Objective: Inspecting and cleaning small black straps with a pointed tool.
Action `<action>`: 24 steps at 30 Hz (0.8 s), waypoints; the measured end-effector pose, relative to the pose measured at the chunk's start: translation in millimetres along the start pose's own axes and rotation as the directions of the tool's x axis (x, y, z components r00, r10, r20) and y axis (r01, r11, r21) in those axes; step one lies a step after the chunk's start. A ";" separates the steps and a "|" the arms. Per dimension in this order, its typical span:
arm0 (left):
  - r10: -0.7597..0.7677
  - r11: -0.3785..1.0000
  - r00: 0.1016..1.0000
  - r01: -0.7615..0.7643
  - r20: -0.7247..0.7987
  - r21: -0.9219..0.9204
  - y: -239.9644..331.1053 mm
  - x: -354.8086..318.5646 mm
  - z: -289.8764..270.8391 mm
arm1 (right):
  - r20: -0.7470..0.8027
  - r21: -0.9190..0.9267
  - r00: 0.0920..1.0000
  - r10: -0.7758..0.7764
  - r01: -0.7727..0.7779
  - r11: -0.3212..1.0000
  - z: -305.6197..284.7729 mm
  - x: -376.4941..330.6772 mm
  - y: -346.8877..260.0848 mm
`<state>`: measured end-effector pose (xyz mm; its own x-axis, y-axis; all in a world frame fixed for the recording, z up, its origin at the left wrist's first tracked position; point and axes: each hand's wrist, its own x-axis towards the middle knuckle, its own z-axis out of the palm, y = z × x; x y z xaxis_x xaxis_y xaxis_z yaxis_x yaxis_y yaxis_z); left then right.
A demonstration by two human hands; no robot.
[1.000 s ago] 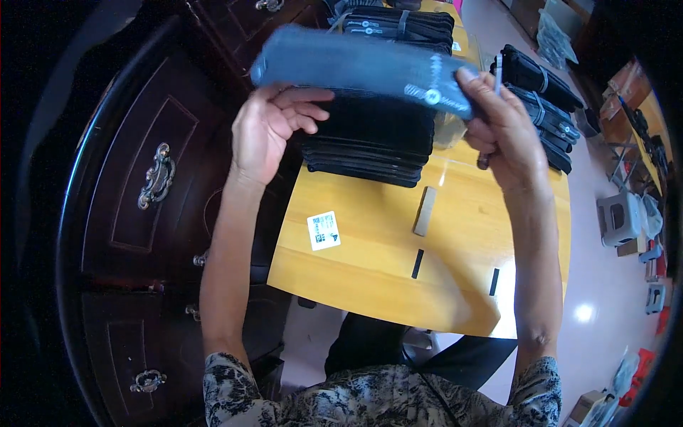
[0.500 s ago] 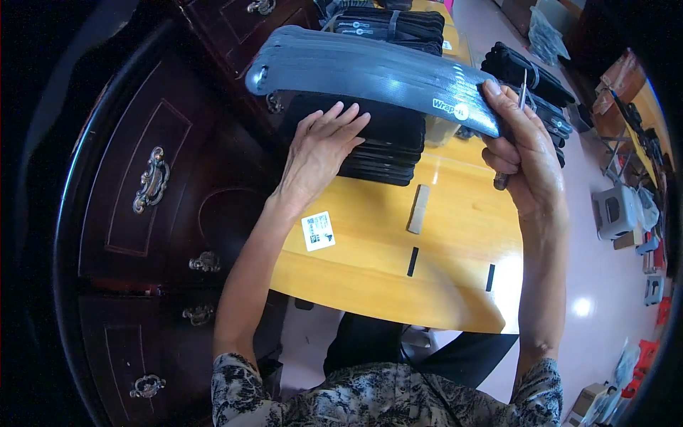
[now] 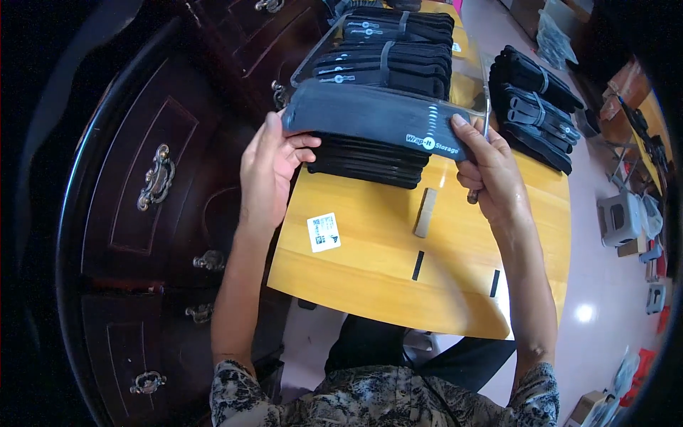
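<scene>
Near edge of the yellow desk bare but for a white label and a small wooden block; above the stack of black straps, grey strap in clear sleeve clasped at both ends, left hand and right hand clenched on it; apparently mid-bagging; further strap bundles toward the far right corner.

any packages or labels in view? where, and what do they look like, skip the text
Clear plastic sleeve package with grey header band: held over the yellow wooden table between left hand and right hand; black straps inside.
Small white square sticker label: flat on the table's left part, dark print with a blue mark.
White logo mark: on the grey band's right end.
</scene>
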<state>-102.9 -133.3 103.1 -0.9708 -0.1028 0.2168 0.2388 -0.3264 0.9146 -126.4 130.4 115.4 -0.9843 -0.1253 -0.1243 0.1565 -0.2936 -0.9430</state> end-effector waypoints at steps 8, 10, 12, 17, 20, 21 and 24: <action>-0.002 0.947 0.992 0.043 -0.128 0.319 -0.4 7.9 -18.8 | 0.049 -0.103 0.999 -0.023 0.028 0.994 15.2 0.5 11.0; 0.015 0.942 0.990 0.033 -0.142 0.333 2.4 10.2 -18.5 | 0.051 -0.115 0.998 -0.027 0.033 0.993 14.4 -1.5 14.3; 0.032 0.874 0.992 0.032 -0.124 0.485 3.8 14.2 -18.3 | 0.012 -0.196 0.992 -0.127 0.127 0.972 12.3 -2.0 21.9; 0.074 0.752 0.981 0.062 -0.178 0.656 -2.8 31.7 -18.4 | -0.036 -0.392 0.952 -0.303 0.266 0.881 12.7 14.4 25.6; 0.152 0.701 0.976 0.004 -0.155 0.713 -8.5 36.0 -18.1 | -0.033 -0.527 0.901 -0.432 0.352 0.774 9.9 28.9 27.5; 0.184 0.692 0.971 -0.019 -0.152 0.721 -10.7 37.0 -18.7 | -0.038 -0.580 0.883 -0.469 0.362 0.730 10.0 31.9 28.6; 0.247 0.695 0.960 -0.080 -0.133 0.715 -18.0 39.3 -21.1 | -0.015 -0.540 0.874 -0.485 0.402 0.740 8.3 36.9 33.7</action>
<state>-144.8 -151.3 88.0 -0.8696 -0.3044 0.3887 0.2268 0.4531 0.8621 -156.7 107.9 81.6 -0.9376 0.0468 0.3447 -0.3238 0.2444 -0.9140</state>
